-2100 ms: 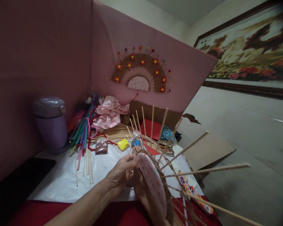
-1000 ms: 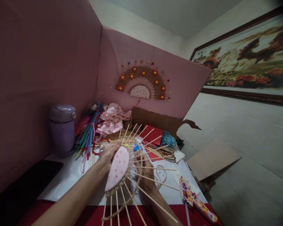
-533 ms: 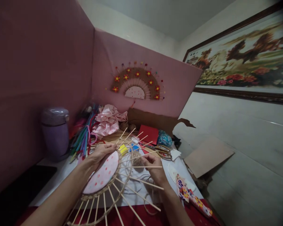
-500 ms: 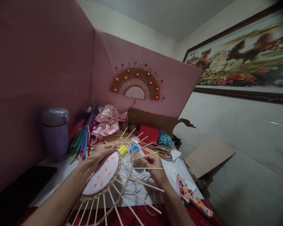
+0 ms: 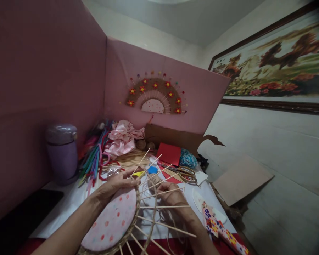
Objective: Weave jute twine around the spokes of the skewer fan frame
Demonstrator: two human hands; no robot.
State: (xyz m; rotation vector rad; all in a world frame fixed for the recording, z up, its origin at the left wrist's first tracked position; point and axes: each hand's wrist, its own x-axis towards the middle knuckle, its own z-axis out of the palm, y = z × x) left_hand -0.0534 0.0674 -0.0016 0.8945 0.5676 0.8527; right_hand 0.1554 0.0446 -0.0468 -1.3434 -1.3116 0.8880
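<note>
My left hand [image 5: 116, 186] is closed on the upper edge of a half-round fan frame, by its white panel with pink and red dots [image 5: 113, 217]. Twine is woven around the panel's curved rim, and thin wooden sticks [image 5: 172, 207] spread outward from it. A strand of twine [image 5: 154, 212] arcs across the sticks further out. Behind the sticks, my right hand [image 5: 171, 194] has its fingers pinched at a small ball of brown twine [image 5: 154, 180]. Loose twine hangs below that hand. The frame's lower part is cut off by the view's bottom edge.
A finished fan with red flowers [image 5: 155, 85] hangs on the pink board. Scissors [image 5: 187, 171], a red sheet [image 5: 168, 153], blue yarn [image 5: 188, 158] and pink cloth [image 5: 123, 136] lie behind my hands. A flower-patterned glue gun [image 5: 223, 233] is at right, a purple bottle [image 5: 62, 152] at left.
The fan frame has shifted downward and tilted, with more of its sticks out of view at the bottom. My left hand is lower. The right hand, still at the twine, has moved slightly down.
</note>
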